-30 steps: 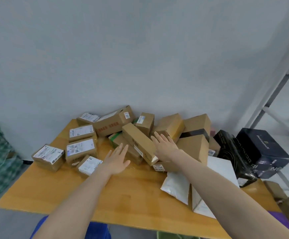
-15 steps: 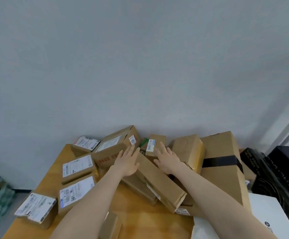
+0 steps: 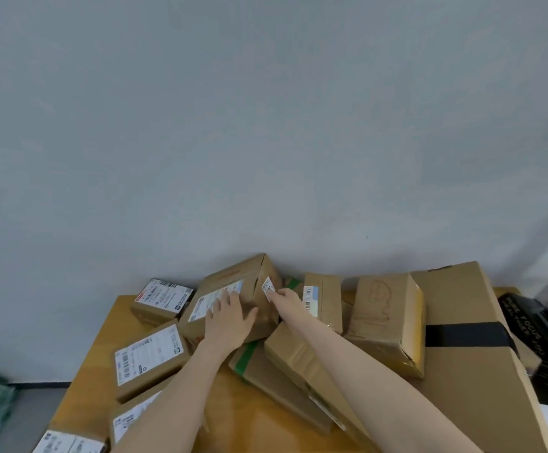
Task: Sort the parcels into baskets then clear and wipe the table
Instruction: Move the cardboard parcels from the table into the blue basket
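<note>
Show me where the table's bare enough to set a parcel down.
Bare wood shows on the table between the two forearms, in front of the green-taped box, and in a narrow strip along the left edge beside the labelled boxes. From the middle to the right, parcels are piled against the wall.

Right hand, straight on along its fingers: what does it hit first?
The end of the cardboard box under the left hand, by its small sticker; the right hand may already touch it.
</note>
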Demonstrator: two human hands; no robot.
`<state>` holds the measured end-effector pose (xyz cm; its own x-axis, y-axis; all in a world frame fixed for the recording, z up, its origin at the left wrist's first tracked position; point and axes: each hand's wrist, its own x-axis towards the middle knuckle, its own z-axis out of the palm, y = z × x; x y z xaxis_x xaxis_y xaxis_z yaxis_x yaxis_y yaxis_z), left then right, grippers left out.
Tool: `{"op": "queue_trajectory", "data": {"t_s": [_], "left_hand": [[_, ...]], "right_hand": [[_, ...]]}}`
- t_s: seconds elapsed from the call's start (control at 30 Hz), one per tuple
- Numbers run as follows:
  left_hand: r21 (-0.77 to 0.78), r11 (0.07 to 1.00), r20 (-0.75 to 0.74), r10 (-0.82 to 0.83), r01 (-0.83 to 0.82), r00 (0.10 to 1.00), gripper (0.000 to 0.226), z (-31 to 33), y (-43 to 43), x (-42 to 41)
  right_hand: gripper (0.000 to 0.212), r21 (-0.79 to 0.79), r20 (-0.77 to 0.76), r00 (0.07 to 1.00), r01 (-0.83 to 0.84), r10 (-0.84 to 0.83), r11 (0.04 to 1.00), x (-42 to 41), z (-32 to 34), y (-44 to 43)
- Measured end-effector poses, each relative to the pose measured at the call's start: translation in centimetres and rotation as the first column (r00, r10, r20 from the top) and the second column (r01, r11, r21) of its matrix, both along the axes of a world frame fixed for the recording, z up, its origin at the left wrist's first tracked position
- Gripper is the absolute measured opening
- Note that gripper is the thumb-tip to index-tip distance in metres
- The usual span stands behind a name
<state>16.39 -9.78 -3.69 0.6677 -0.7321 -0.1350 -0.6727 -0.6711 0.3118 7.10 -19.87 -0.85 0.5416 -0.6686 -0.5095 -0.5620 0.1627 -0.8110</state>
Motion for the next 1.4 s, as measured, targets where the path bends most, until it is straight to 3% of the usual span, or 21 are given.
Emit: {"op": "queue_trajectory", "data": {"t_s": [0.17,0.43,0.53,0.6,0.67,0.77,0.87,0.93,1.03,1.07,1.13,1.23,1.33,1.4], "left_hand": [[-0.049,0.999,-0.122,-0.012,0.006,0.992,0.064,-0.8,0.1,1.8],[-0.071,0.996,-0.15,0.04,-0.051,0.988,0.072,-1.4,0.2,1.6],[-0.139,0.99,-0.194,0.011,-0.039,0.981,0.061,-1.7,0.8,2.2],[-0.265,0.964,-0.215,-0.048,-0.011,0.975,0.047,-1.4,1.7,2.6],[-0.372,0.928,-0.14,-0.064,0.007,0.988,0.042,-0.8,2.7,3.2],[-0.42,0.907,-0.028,0.026,-0.036,0.999,0.045,0.0,4.3,4.7],[-0.482,0.847,-0.163,0.165,-0.224,0.973,0.052,1.2,5.4,5.6],[-0.523,0.754,-0.364,0.225,-0.398,0.904,0.052,2.5,5.7,5.1],[-0.436,0.555,-0.759,0.197,-0.708,0.621,0.055,5.0,6.1,3.4],[-0.366,0.532,-0.843,0.158,-0.763,0.515,0.055,5.4,6.1,3.2],[-0.264,0.587,-0.931,0.051,-0.765,0.361,0.051,6.6,6.6,1.8],[-0.267,0.71,-0.944,-0.058,-0.651,0.324,0.049,8.1,7.2,-1.6],[-0.31,0.718,-0.937,-0.118,-0.623,0.33,0.042,8.9,8.1,-5.5],[-0.316,0.721,-0.94,-0.149,-0.617,0.308,0.045,8.7,9.3,-7.9]], "right_hand": [[0.096,0.114,-0.092,0.995,-0.029,0.039,0.993,2.5,-0.5,-0.1],[0.108,0.236,-0.091,0.993,0.088,-0.068,0.968,4.4,-2.2,-0.4],[0.114,0.219,-0.02,0.991,0.132,-0.131,0.967,4.4,-2.6,-0.4],[0.122,0.201,0.048,0.983,0.163,-0.176,0.966,4.0,-2.3,-0.4],[0.114,0.193,0.143,0.969,0.171,-0.2,0.966,3.6,-1.3,-0.4],[0.085,0.151,0.261,0.947,0.15,-0.186,0.977,2.8,0.7,-0.6],[0.088,0.098,0.333,0.93,0.127,-0.152,0.987,1.3,2.5,-1.1],[0.088,0.111,0.377,0.911,0.138,-0.17,0.984,-0.3,3.2,-1.2],[0.082,0.13,0.418,0.89,0.143,-0.185,0.981,-4.0,4.1,-1.2],[0.08,0.14,0.428,0.885,0.134,-0.182,0.981,-5.0,4.2,-1.4],[0.079,0.163,0.447,0.879,0.101,-0.165,0.981,-7.3,4.4,-1.5],[0.087,0.112,0.465,0.882,0.032,-0.081,0.993,-10.8,5.3,-1.0],[0.109,0.052,0.465,0.885,-0.032,0.004,0.998,-14.8,6.2,0.4],[0.105,0.036,0.481,0.876,-0.05,0.027,0.998,-17.6,6.4,1.3]]}}
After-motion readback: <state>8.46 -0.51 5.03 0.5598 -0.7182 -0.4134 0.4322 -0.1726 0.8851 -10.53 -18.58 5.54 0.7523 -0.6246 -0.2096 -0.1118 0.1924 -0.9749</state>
